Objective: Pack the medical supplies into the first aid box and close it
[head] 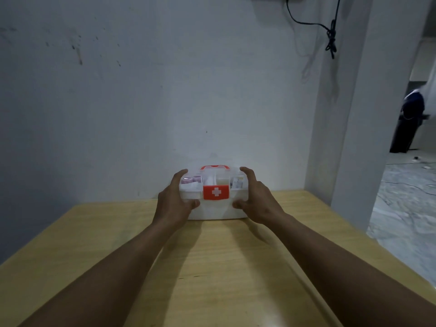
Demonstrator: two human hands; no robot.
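A pale wall (141,90) is seen behind a yellow wooden surface (224,267), and a grey floor (405,208) is seen to the right. A person in dark clothes (410,119) is visible far off there, blurred. A black cable (330,34) is hung on the wall at the upper right.

The white box (212,212) is set on the far part of the surface, close to the wall. It is gripped at its left end by the left hand (175,201) and at its right end by the right hand (257,199). The fingers (182,172) of each hand are curled over the top edge, and the thumbs are pressed against the front.

A red clasp (216,192) with a white cross is seen on the front, and a red handle (214,167) on top. Supplies (192,179) are seen in the top compartments; whether the lid is latched cannot be told.
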